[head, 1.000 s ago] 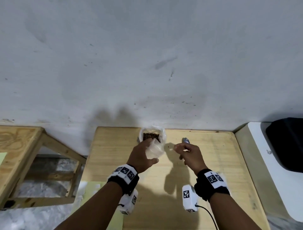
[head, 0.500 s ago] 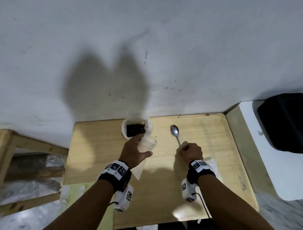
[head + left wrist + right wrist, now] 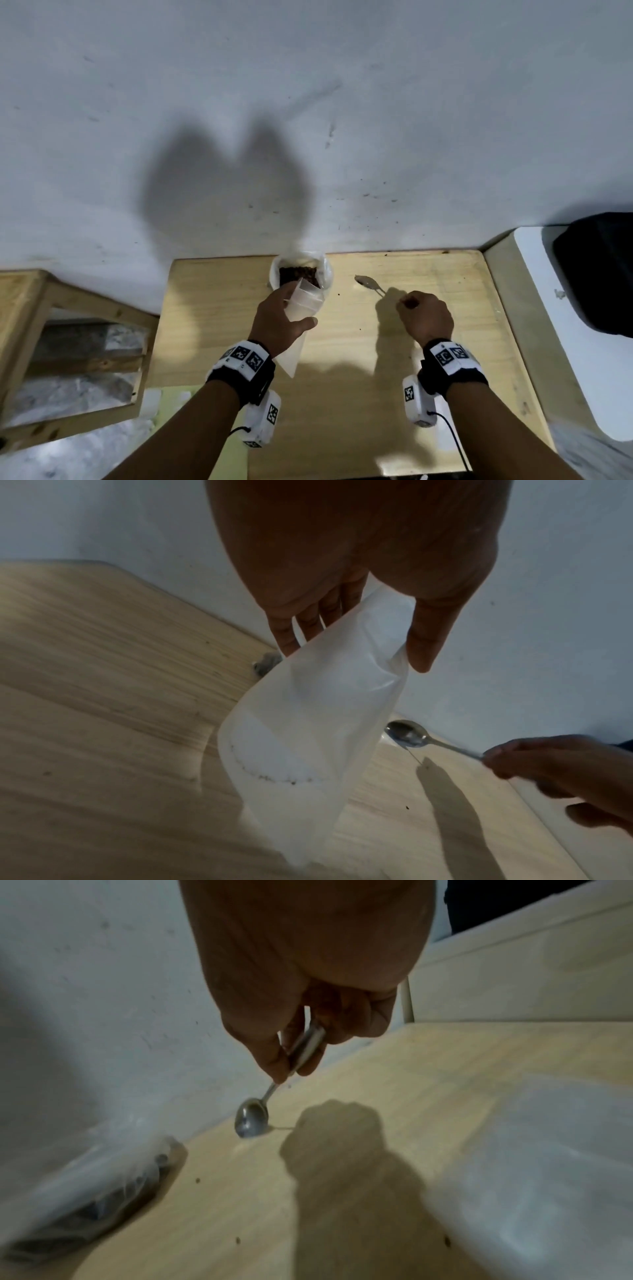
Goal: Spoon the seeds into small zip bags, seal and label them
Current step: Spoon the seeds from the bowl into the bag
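Observation:
A clear bag of dark seeds (image 3: pixel 300 274) stands open at the table's far edge against the wall. My left hand (image 3: pixel 279 318) grips a small translucent zip bag (image 3: pixel 303 303) just in front of it, mouth held open between fingers and thumb (image 3: pixel 424 639); the zip bag (image 3: pixel 308 723) hangs down with a few specks inside. My right hand (image 3: pixel 424 317) pinches the handle of a metal spoon (image 3: pixel 368 283), its empty bowl low over the wood, right of the seed bag. The spoon (image 3: pixel 251 1121) points toward the wall. The spoon (image 3: pixel 407 733) also shows past the zip bag.
The wooden table (image 3: pixel 445 342) carries a few stray seeds (image 3: pixel 339 294). A blurred clear plastic sheet or bag (image 3: pixel 531 1177) lies near my right wrist. A wooden frame (image 3: pixel 68 342) stands at the left, a white surface (image 3: pixel 565 325) with a black object (image 3: pixel 599 270) at the right.
The spoon has swung from pointing straight ahead to pointing left toward the seed bag. My left hand still holds the zip bag, its mouth now opened wider.

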{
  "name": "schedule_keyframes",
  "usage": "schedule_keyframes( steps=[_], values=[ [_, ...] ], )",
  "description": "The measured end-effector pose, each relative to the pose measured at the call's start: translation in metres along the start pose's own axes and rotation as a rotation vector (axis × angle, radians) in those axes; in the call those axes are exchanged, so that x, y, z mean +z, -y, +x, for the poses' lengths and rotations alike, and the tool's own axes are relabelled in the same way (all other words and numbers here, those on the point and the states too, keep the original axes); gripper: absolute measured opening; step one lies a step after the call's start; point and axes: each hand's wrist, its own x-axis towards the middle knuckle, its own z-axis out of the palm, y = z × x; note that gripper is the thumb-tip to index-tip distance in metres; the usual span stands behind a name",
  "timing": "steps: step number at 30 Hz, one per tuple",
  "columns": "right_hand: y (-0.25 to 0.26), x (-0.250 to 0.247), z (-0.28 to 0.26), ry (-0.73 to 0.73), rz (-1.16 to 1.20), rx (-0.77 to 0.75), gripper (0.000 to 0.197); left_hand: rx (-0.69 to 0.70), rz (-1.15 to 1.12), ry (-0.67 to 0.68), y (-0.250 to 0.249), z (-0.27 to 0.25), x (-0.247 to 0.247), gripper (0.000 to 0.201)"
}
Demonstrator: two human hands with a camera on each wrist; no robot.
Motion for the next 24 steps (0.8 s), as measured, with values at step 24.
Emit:
schedule_keyframes(
  steps=[24],
  values=[
    [0.110,0.047,-0.008,-0.071,0.603,-0.241,0.025,-0.195,-0.230,0.113,0.025,0.044,-0.045,0.078]
  ],
)
